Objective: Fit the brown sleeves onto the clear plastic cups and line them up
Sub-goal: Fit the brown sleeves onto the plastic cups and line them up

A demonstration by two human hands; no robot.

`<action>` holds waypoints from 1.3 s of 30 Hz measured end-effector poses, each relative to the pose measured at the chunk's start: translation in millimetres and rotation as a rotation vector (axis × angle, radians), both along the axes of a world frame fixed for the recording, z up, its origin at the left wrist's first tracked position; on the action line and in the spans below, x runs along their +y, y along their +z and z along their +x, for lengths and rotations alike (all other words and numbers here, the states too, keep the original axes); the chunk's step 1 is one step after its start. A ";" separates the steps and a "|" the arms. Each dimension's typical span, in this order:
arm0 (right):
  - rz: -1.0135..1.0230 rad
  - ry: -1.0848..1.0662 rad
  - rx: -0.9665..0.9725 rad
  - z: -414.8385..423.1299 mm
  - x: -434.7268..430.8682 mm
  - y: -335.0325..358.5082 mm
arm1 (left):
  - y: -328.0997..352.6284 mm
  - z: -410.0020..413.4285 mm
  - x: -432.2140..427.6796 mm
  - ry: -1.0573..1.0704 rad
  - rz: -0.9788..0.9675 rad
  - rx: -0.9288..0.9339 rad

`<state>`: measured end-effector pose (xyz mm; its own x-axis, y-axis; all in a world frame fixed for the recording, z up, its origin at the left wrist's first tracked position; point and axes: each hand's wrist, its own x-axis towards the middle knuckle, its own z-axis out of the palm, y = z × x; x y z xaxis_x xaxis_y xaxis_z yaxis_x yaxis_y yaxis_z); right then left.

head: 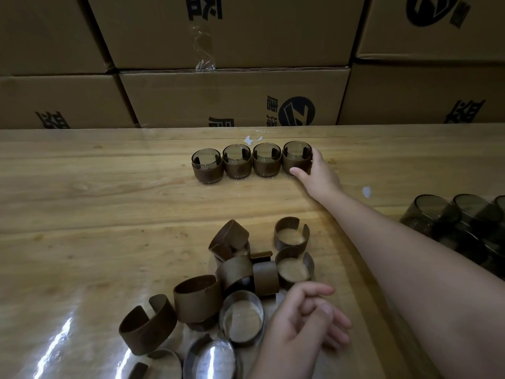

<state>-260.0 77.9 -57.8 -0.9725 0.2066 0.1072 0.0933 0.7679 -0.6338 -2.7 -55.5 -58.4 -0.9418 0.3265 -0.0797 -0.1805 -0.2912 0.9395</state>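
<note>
Several clear cups wearing brown sleeves stand in a row (236, 162) at the far middle of the wooden table (95, 214). My right hand (317, 173) reaches out to the rightmost sleeved cup (296, 155) and holds it, thumb in front and fingers behind. A loose pile of brown sleeves (196, 296) lies near me, some upright and some on their sides. My left hand (306, 324) hovers at the pile's right edge with fingers loosely curled and nothing in it. Bare dark-tinted cups (437, 220) are grouped at the right edge.
Stacked cardboard boxes (232, 97) form a wall along the table's far side. Shiny ring-shaped pieces (241, 321) lie among the sleeves near the front. Small white scraps (252, 139) sit behind the row, and a white fleck (366, 191) lies right of my forearm.
</note>
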 end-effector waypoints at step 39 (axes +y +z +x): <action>0.721 -0.160 -0.171 336.4 67.7 62.2 | 17.3 18.8 -1.4 0.110 -0.215 0.107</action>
<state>76.4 145.6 4.4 -0.9519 0.2822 0.1198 0.2900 0.9555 0.0536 16.1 -56.9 -41.1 -0.9775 0.2080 -0.0345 -0.0553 -0.0950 0.9939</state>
